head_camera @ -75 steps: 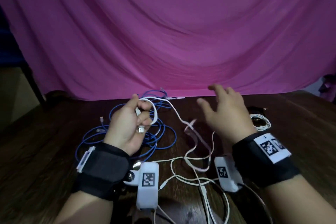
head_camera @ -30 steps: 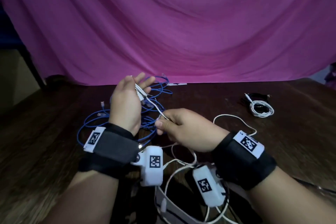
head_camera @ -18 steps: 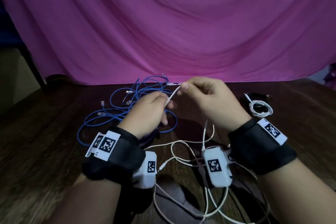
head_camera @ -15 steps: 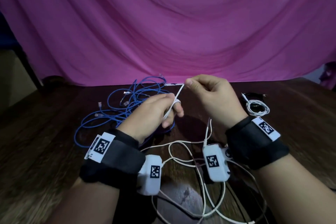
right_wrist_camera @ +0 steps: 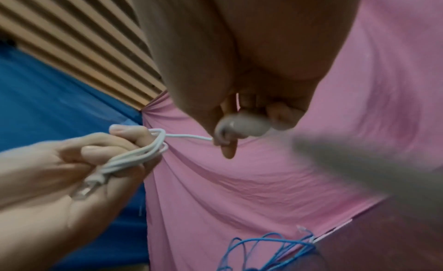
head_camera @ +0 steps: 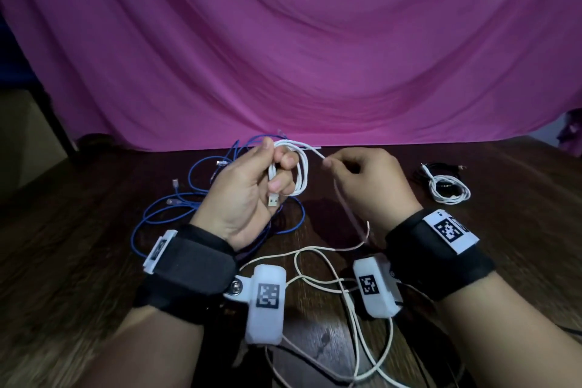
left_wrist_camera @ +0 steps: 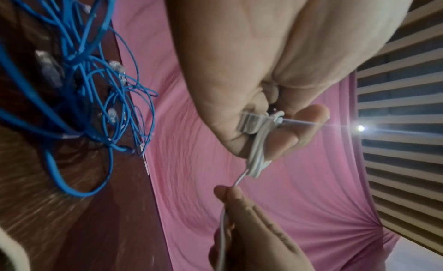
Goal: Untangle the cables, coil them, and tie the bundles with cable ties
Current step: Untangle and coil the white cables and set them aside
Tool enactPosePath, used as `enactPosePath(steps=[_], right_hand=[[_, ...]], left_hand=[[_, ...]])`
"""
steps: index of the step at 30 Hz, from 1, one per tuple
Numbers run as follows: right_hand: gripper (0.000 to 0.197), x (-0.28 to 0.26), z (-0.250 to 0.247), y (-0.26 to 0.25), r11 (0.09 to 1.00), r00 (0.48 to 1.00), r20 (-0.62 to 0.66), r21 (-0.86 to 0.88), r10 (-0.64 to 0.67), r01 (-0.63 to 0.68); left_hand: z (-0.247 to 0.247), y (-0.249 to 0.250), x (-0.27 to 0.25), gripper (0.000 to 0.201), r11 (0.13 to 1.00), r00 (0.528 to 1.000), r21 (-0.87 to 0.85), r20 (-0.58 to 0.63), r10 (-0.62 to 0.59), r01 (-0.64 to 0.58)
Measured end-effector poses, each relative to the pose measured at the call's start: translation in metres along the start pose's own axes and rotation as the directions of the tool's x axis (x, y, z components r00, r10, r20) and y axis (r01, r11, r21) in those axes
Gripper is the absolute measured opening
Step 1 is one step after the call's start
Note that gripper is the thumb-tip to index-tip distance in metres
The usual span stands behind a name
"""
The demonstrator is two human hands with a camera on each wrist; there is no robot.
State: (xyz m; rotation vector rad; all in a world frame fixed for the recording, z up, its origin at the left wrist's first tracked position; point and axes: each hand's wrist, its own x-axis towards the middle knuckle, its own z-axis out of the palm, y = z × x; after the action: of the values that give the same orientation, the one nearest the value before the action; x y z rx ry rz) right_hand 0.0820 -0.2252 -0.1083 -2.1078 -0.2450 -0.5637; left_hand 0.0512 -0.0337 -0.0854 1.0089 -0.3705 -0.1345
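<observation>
My left hand (head_camera: pixel 277 175) is raised palm-up above the table and grips a small coil of white USB cable (head_camera: pixel 301 173) looped round its fingers. The metal USB plug (head_camera: pixel 273 200) sticks out below them. A short taut stretch runs from the coil to my right hand (head_camera: pixel 329 164), which pinches the cable between thumb and forefinger. From there the cable drops to loose white loops (head_camera: pixel 315 250) on the table. The left wrist view shows the coil (left_wrist_camera: pixel 257 155) in my left hand (left_wrist_camera: pixel 275 134). The right wrist view shows the pinch of my right hand (right_wrist_camera: pixel 227 138).
A tangle of blue network cable (head_camera: pixel 189 195) lies on the dark wooden table (head_camera: pixel 78 230) behind my left hand. A coiled white cable bundle (head_camera: pixel 450 190) sits at the right beside a black cable (head_camera: pixel 423 172). A pink cloth (head_camera: pixel 299 57) hangs behind.
My left hand has turned palm-up and now holds several loops of white cable. My right hand has slid down the cable and moved slightly right, keeping its pinch.
</observation>
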Motion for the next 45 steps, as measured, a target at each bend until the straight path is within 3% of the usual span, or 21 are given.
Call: enactPosePath(steps=[1,3,5,9,11,13,17,21,23,25,27,32,34,39,42,43,45], right_hand=[[0.016,-0.001,0.002,-0.003,0.978,0.996,0.031,0.189,0.089,-0.093],[0.015,-0.007,0.007,-0.013,0.803,0.966,0.179,0.538,0.188,-0.256],[0.021,-0.011,0.009,-0.021,0.655,0.936,0.319,0.677,0.151,-0.336],[0.036,-0.015,0.010,-0.029,0.580,0.903,0.421,0.716,0.086,-0.389],[0.028,-0.016,0.012,-0.030,0.557,0.917,0.385,0.741,0.104,-0.374],[0.008,-0.016,0.015,-0.032,0.533,0.937,0.317,0.772,0.147,-0.345],[0.011,-0.016,0.015,-0.035,0.492,0.931,0.296,0.791,0.214,-0.364],[0.020,-0.016,0.010,-0.042,0.436,0.851,0.479,0.733,0.215,-0.522],[0.023,-0.016,0.005,-0.046,0.417,0.793,0.592,0.690,0.145,-0.591],[0.024,-0.016,0.003,-0.048,0.386,0.776,0.623,0.694,0.100,-0.607],[0.019,-0.017,0.008,-0.045,0.445,0.815,0.564,0.701,0.133,-0.557],[0.029,-0.016,0.023,-0.033,0.783,0.933,0.249,0.511,0.261,-0.355],[0.018,-0.015,0.023,-0.028,0.809,0.927,0.276,0.464,0.255,-0.361],[0.011,-0.016,0.017,-0.017,0.834,0.902,0.405,0.436,0.153,-0.338],[0.014,-0.009,0.005,-0.006,0.993,0.941,0.327,0.050,0.084,-0.106],[0.013,-0.005,0.001,-0.003,0.996,0.956,0.285,-0.082,0.064,-0.042],[0.012,-0.001,-0.004,0.002,0.993,0.975,0.213,-0.117,0.057,-0.033]], left_hand=[[0.001,-0.003,0.001,0.030,1.000,1.000,-0.013,0.008,-0.001,0.001],[0.004,-0.009,0.002,0.030,0.999,1.000,-0.033,0.019,0.004,-0.003],[0.007,-0.014,0.004,0.031,0.998,1.000,-0.053,0.010,0.022,-0.021],[0.007,-0.017,0.006,0.036,0.996,0.995,0.033,-0.053,0.085,-0.083],[0.006,-0.019,0.008,0.037,0.988,0.989,0.105,-0.091,0.121,-0.111],[0.005,-0.021,0.009,0.035,0.976,0.983,0.190,-0.127,0.135,-0.109],[0.000,-0.028,0.009,0.033,0.883,0.963,0.463,-0.192,0.189,-0.080],[-0.007,-0.029,0.011,0.035,0.745,0.940,0.663,-0.201,0.277,-0.078],[-0.007,-0.030,0.011,0.036,0.746,0.940,0.664,-0.214,0.265,-0.060],[-0.006,-0.030,0.011,0.036,0.765,0.929,0.640,-0.237,0.284,-0.070],[-0.006,-0.029,0.012,0.037,0.731,0.904,0.676,-0.249,0.348,-0.095],[-0.011,-0.024,0.012,0.035,0.703,0.864,0.699,-0.268,0.427,-0.131],[-0.012,-0.023,0.013,0.035,0.692,0.856,0.711,-0.276,0.436,-0.123],[-0.022,-0.017,0.014,0.035,0.676,0.834,0.731,-0.317,0.451,-0.088],[-0.033,-0.007,0.015,0.037,0.721,0.798,0.689,-0.394,0.455,-0.071],[-0.036,-0.005,0.016,0.037,0.741,0.791,0.667,-0.412,0.452,-0.076],[-0.037,-0.005,0.016,0.035,0.785,0.795,0.616,-0.439,0.419,-0.073]])
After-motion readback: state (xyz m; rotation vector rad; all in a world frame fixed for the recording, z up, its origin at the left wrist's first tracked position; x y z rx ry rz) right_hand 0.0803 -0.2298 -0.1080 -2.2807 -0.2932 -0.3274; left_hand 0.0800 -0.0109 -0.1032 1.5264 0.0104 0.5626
